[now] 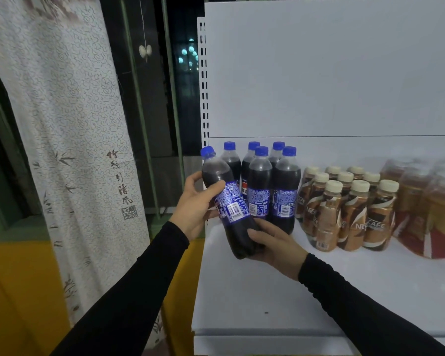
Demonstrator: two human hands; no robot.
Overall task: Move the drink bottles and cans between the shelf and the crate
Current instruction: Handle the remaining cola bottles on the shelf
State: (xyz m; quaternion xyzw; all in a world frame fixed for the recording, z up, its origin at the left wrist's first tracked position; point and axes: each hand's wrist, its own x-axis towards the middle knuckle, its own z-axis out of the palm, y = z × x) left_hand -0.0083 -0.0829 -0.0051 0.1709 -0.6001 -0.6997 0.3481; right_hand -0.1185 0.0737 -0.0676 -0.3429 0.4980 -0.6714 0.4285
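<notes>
Both arms, in black sleeves, reached forward to the shelf's left edge. The left hand was wrapped around the upper half of a cola bottle, thumb across its shoulder. The right hand cupped the bottle's base from below, fingers curled around it. The bottle was tilted, blue cap leaning left, held just above the shelf at its left edge, in front of five upright cola bottles. Right of those stood coffee bottles.
</notes>
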